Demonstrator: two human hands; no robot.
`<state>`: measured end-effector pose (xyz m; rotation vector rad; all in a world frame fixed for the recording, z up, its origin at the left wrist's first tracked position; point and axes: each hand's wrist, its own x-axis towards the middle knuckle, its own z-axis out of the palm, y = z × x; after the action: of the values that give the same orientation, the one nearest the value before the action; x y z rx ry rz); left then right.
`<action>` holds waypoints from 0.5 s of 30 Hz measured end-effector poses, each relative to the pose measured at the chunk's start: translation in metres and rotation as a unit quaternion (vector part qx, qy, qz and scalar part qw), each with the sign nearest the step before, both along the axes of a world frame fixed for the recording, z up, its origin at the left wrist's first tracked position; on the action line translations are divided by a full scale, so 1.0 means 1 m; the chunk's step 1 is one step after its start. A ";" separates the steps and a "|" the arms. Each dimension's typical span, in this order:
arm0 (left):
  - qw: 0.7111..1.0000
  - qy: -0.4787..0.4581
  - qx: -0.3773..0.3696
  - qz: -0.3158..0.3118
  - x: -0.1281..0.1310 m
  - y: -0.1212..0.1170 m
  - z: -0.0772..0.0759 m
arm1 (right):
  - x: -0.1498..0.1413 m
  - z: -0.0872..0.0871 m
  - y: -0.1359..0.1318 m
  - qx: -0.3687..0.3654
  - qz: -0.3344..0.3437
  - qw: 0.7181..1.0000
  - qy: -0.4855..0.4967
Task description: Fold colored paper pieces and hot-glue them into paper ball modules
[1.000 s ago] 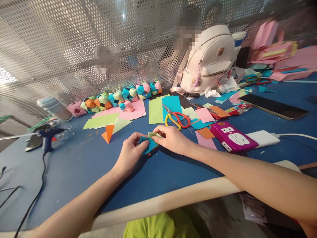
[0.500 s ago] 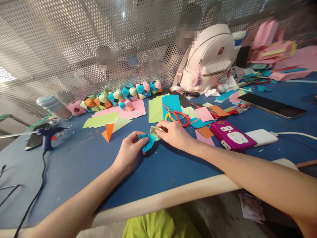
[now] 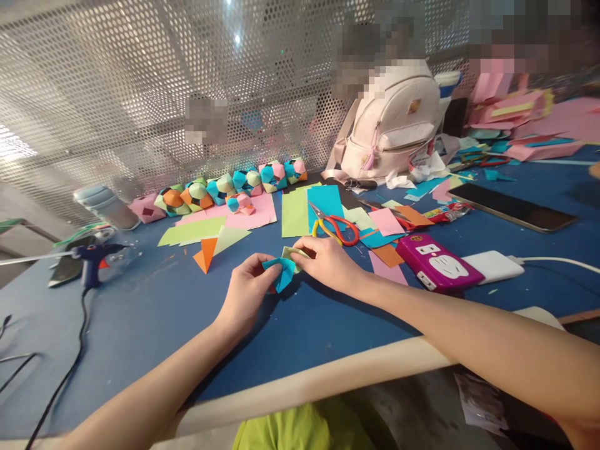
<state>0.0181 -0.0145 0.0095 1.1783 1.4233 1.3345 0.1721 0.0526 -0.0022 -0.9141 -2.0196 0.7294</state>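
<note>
Above the blue table, my left hand (image 3: 250, 281) pinches a folded blue paper piece (image 3: 284, 275), with a bit of orange showing under it. My right hand (image 3: 328, 265) pinches a folded pale green paper piece (image 3: 291, 252), which meets the blue one at its right edge. How far the two pieces are tucked together I cannot tell. Just beyond my right hand lie red-and-yellow scissors (image 3: 335, 226) on blue and green sheets. An orange folded triangle (image 3: 205, 255) rests beside a pale green folded piece (image 3: 229, 239), left of my hands.
Several folded paper balls (image 3: 197, 194) line the mesh panel. A glue gun (image 3: 94, 259) with its cord lies left, near a bottle (image 3: 105, 207). To the right are a purple power strip (image 3: 435, 262), a white charger (image 3: 492, 265), a phone (image 3: 513, 206) and a backpack (image 3: 394, 125).
The blue piece has turned in my left hand and moved slightly right, closer against the green piece. A bit of another hand appears at the far right edge.
</note>
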 end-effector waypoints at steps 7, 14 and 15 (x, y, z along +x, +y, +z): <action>0.999 0.028 0.018 0.025 -0.002 0.003 -0.008 | -0.004 0.004 -0.006 -0.101 0.081 0.989 0.071; 0.999 -0.006 0.022 0.037 -0.002 0.005 -0.011 | -0.002 0.008 -0.011 -0.191 0.124 0.972 0.063; 0.999 -0.004 0.023 0.031 -0.002 0.005 -0.011 | -0.002 0.009 -0.011 -0.191 0.126 0.972 0.062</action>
<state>0.0166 -0.0093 -0.0019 1.1648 1.4414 1.4201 0.1701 0.0414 0.0067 -0.8032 -1.9380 1.3178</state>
